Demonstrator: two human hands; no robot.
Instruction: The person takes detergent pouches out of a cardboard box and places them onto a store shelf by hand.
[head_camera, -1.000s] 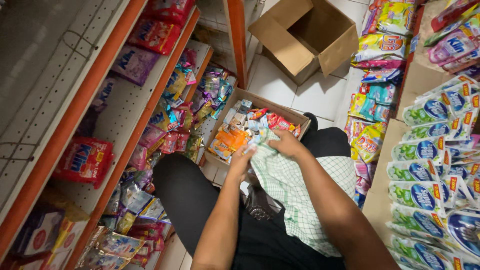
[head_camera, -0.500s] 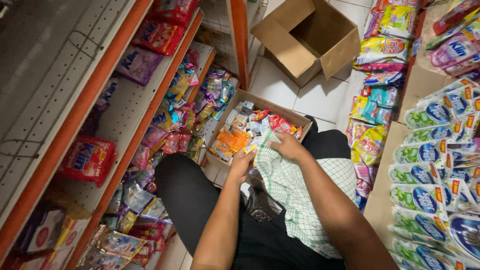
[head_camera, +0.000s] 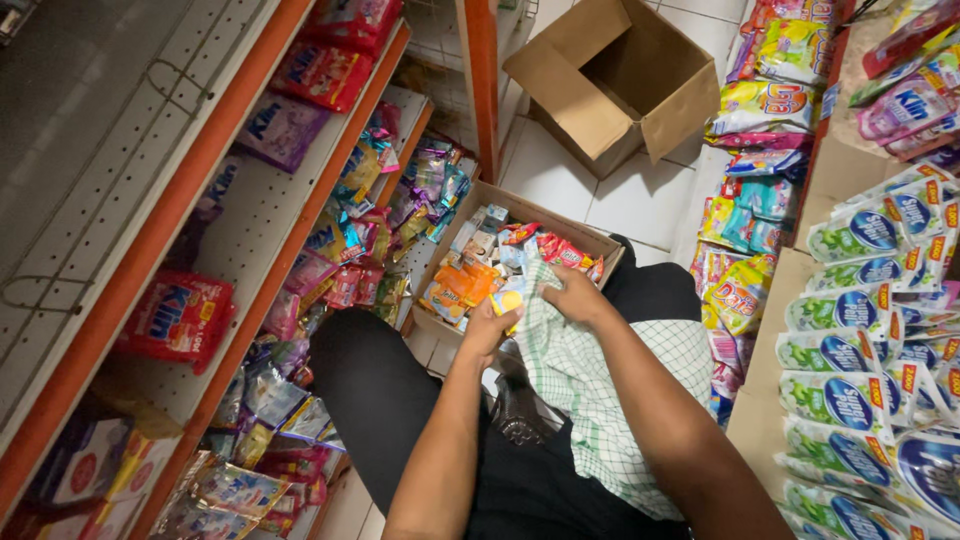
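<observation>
I sit on the floor with a white and green checked cloth (head_camera: 590, 390) over my lap. My left hand (head_camera: 490, 322) is closed around a small yellow packet (head_camera: 507, 300) at the near edge of a low cardboard box (head_camera: 592, 243). Beside it, my right hand (head_camera: 575, 297) pinches the top of the cloth against that packet. The box holds several small sachets in orange, red and blue.
An orange-edged shelf unit (head_camera: 250, 290) on my left carries red, purple and mixed packets. An empty brown carton (head_camera: 615, 80) stands open on the white tiles ahead. Rows of green and blue detergent pouches (head_camera: 860, 350) fill the right side.
Both hands stayed at the near edge of the box, shifting slightly toward me while working the cloth around the packet. The view tilted a little.
</observation>
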